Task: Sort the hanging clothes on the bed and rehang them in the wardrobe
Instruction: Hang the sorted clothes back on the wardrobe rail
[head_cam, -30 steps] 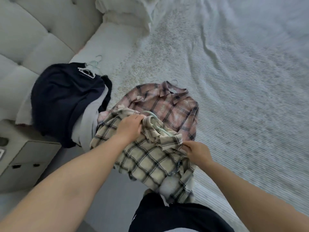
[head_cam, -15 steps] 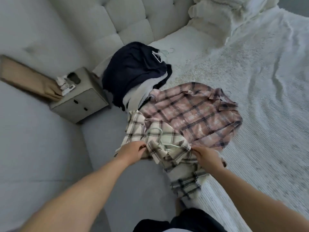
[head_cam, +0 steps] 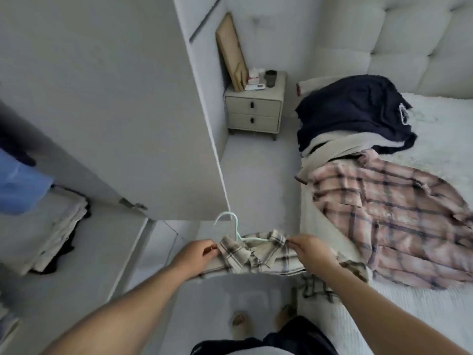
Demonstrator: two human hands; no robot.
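While both forearms reach forward at about the same height, left hand (head_cam: 195,254) pinches the left shoulder of the beige plaid shirt (head_cam: 258,254); right hand (head_cam: 311,249) pinches the right shoulder, fingers curled on cloth. Shirt hangs stretched between them, collar up, on a mint hanger (head_cam: 231,226) whose hook rises just above the left hand. Pink plaid shirt (head_cam: 389,224) lies on the bed (head_cam: 435,316) right of the right hand, navy garment (head_cam: 350,108) beyond it. Wardrobe door (head_cam: 122,111) stands ahead-left.
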